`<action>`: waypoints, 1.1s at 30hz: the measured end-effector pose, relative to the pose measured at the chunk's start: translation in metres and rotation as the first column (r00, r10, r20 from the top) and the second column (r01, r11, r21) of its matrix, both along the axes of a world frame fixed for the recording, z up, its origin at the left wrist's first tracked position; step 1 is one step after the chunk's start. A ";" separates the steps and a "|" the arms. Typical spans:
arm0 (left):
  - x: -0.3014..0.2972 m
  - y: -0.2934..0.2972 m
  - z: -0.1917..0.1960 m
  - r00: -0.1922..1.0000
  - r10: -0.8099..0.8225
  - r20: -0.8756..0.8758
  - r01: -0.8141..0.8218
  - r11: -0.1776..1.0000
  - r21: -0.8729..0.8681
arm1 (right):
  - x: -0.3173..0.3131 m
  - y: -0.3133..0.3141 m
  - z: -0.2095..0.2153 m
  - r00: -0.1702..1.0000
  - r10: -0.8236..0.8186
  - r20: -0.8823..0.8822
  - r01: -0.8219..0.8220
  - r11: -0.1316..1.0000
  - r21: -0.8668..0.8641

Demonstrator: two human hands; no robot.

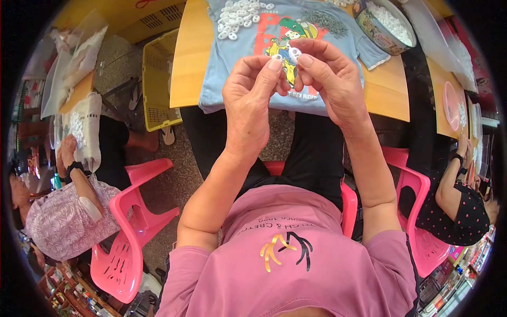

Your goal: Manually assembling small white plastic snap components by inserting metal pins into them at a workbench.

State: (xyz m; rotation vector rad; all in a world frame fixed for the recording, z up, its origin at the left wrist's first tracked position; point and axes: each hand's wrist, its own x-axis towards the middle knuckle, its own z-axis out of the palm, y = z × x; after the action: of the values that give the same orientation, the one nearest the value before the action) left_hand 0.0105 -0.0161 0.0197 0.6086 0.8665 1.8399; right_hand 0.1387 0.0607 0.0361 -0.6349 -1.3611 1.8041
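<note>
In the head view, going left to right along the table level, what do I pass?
Yellow basket → pile of white pieces → left hand → right hand → bowl of white pieces → pink dish.

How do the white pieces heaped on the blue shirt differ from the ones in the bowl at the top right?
The loose pile of white pieces lies spread directly on the blue shirt, each small ring easy to make out; the pieces in the bowl are heaped inside its patterned wall and blur together. The pile sits up and to the left of the left hand; the bowl sits up and to the right of the right hand. Both look like the same small white parts.
</note>
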 end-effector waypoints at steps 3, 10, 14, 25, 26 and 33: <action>0.000 0.000 0.001 1.000 0.004 0.003 -0.004 1.000 -0.003 | -0.001 -0.001 0.000 1.000 0.006 -0.005 -0.006 0.998 0.063; 0.000 0.001 0.000 1.000 0.006 -0.015 -0.006 1.000 -0.024 | -0.004 -0.003 0.000 0.985 -0.096 0.140 0.039 0.929 0.369; 0.002 0.001 -0.003 1.000 0.031 0.002 -0.031 0.999 -0.032 | -0.008 -0.009 0.002 0.984 -0.108 0.141 0.052 0.934 0.353; 0.002 0.005 -0.008 0.999 0.044 0.016 -0.044 0.999 -0.019 | -0.008 -0.004 -0.009 0.991 -0.095 0.094 0.060 0.945 0.321; 0.000 0.005 -0.009 1.000 0.022 0.013 -0.021 0.999 -0.035 | -0.007 -0.002 -0.010 0.992 -0.069 0.101 0.035 0.951 0.306; -0.011 0.001 -0.016 0.993 -0.062 -0.105 0.058 0.997 -0.045 | -0.004 0.007 -0.015 0.997 0.027 0.072 -0.031 0.998 0.062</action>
State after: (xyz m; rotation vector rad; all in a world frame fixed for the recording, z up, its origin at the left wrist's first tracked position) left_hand -0.0010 -0.0147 0.0036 0.7035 0.9448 1.7436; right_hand 0.1342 0.0679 0.0212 -0.6545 -1.4756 1.7690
